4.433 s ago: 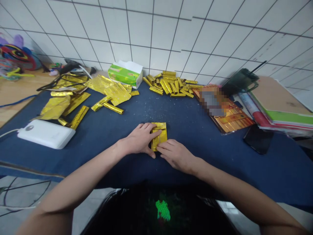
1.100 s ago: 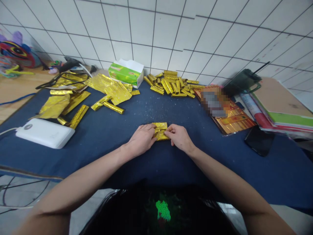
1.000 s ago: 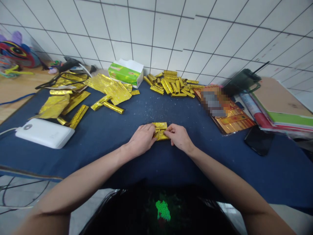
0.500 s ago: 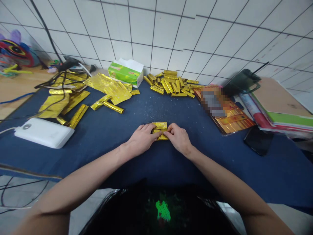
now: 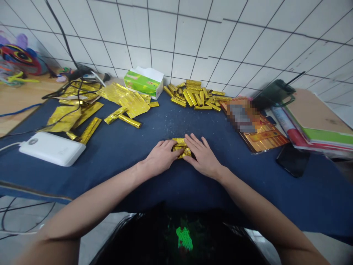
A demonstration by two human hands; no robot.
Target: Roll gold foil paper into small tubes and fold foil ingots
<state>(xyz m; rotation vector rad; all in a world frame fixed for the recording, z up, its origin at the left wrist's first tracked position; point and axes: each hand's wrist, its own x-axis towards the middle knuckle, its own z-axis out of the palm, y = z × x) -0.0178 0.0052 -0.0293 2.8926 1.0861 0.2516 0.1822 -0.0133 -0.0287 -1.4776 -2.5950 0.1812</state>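
Between my hands a small piece of gold foil paper (image 5: 180, 141), folded, lies on the blue cloth (image 5: 176, 184). My left hand (image 5: 159, 159) grips its left side, with the thumb across the near part and the fingers along the far left part. At the right end, my right hand (image 5: 205, 157) has its fingers stretched out and its thumb apart, touching the foil's edge. The fingers of both hands cover parts of the paper.
Rolled gold foil pieces (image 5: 193, 96) form a pile by the wall. Loose foil sheets (image 5: 134, 104) and a tissue pack (image 5: 143, 84) lie left of it. A white power bank (image 5: 52, 149) is at left; a foil packet (image 5: 266, 134), phone (image 5: 292, 160) and dark cup (image 5: 275, 95) are at right.
My right hand has gone from a pinch at the foil's right end to outstretched fingers over it. My left hand keeps its hold. The camera view has shifted slightly.
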